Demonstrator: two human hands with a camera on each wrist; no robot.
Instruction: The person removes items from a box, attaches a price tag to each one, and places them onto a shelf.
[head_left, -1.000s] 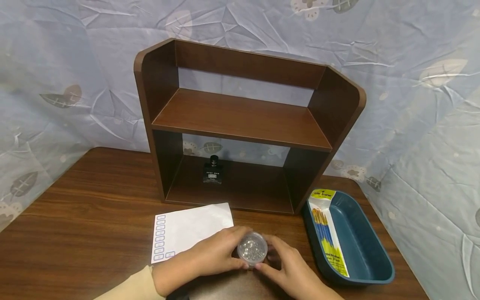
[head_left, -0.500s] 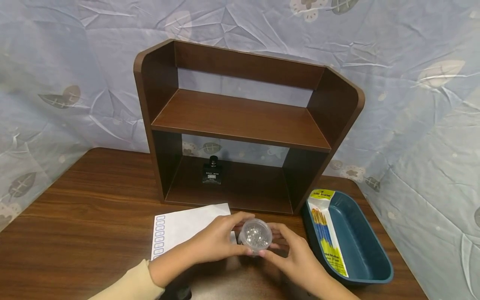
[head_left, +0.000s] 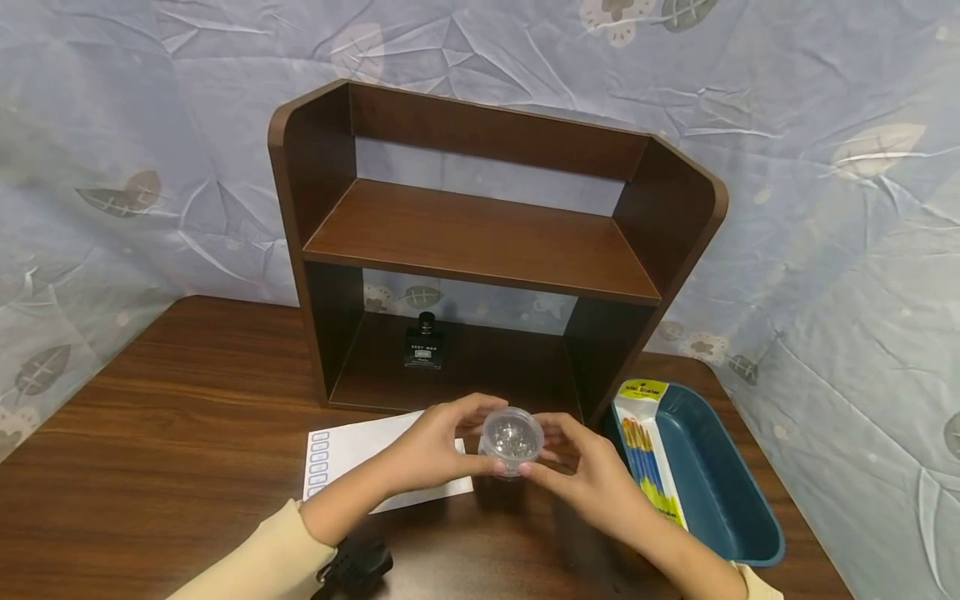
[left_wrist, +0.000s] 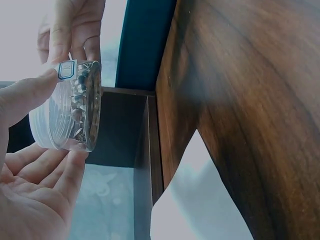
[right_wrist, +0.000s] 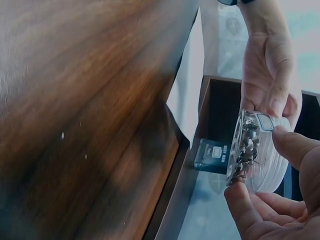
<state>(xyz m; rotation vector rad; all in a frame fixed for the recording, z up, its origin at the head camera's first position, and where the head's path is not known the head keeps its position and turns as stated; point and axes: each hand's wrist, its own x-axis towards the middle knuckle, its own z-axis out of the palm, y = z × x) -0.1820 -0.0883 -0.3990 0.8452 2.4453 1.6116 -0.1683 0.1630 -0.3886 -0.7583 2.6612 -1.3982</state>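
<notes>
A round clear plastic jar (head_left: 512, 438) with a screw lid is held above the table by both hands. Small shiny metal pieces lie in its bottom, and a little blue-bordered label (left_wrist: 66, 70) is stuck on its side. My left hand (head_left: 442, 442) grips the jar from the left, thumb at the near side and fingers round the far side. From the right, my right hand (head_left: 592, 475) grips it the same way. In the right wrist view the jar (right_wrist: 257, 150) is seen from the side, with the metal pieces gathered along its base.
Behind the hands stands a brown two-tier shelf (head_left: 480, 242) with a dark perfume bottle (head_left: 424, 343) on its lower level. White label paper (head_left: 352, 450) lies left of the jar. On the right, a blue tray (head_left: 720, 475) holds a pack of artist brushes (head_left: 643, 450).
Both hands have lifted the jar up from near the table and moved it forward, toward the shelf. More of the right forearm and sleeve now shows.
</notes>
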